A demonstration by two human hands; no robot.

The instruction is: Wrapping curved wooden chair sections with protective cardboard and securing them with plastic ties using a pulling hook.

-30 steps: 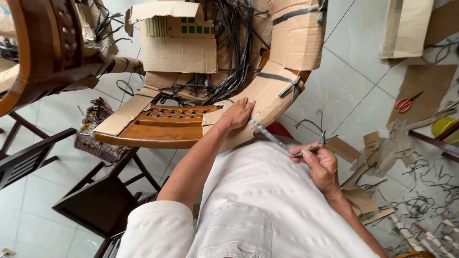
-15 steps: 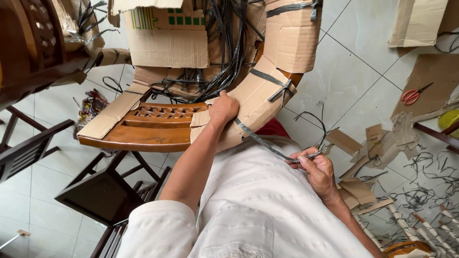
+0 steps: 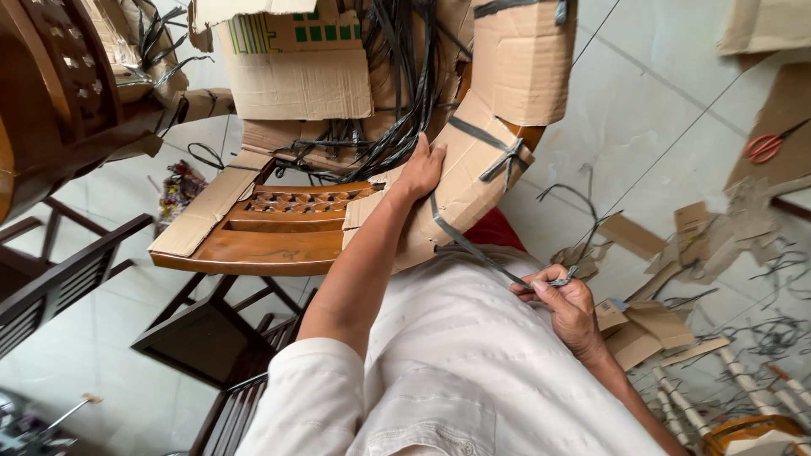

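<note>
Fingers of the right hand [image 3: 564,297] pinch the grey strap [image 3: 473,249] taut below the cardboard-wrapped chair arm [image 3: 473,165], the left hand [image 3: 421,171] lies flat on it, one strap already looks tied above, this one seems unknotted.

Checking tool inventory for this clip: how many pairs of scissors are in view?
1. A single pair of red-handled scissors lies on a flat brown cardboard sheet on the floor at the far right edge. Others could be hidden under the cardboard scraps and strap offcuts.
</note>
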